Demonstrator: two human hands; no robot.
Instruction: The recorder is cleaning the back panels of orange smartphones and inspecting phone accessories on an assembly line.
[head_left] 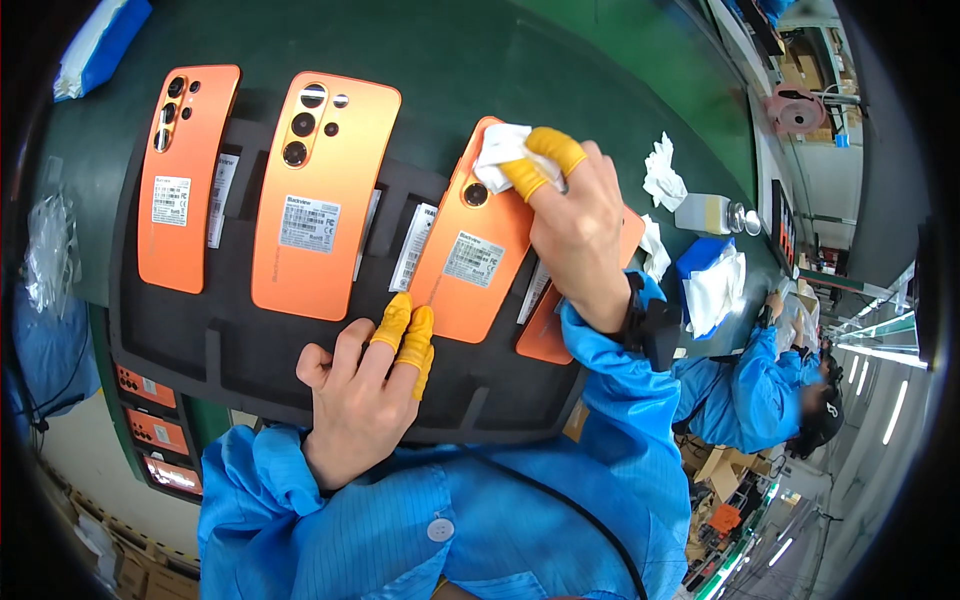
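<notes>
An orange smartphone (478, 232) lies back up and slanted across a black tray (225, 365), with a pale label on its back. At its lower left edge, the bent fingers of my left hand (362, 385), in yellow finger cots, press together against the phone. My right hand (580, 220), also in yellow cots, pinches a white wiping cloth (500, 150) over the phone's camera area. Cloth and fingers hide most of the lenses; one lens shows below. Another orange phone (545, 325) is partly covered by my right hand and wrist.
Two more orange phones, one at the far left (182, 245) and one beside it (320, 265), rest on the tray. Crumpled wipes (662, 175), a clear bottle (705, 214) and a blue box of wipes (715, 290) stand right. A co-worker in blue (750, 395) is beyond.
</notes>
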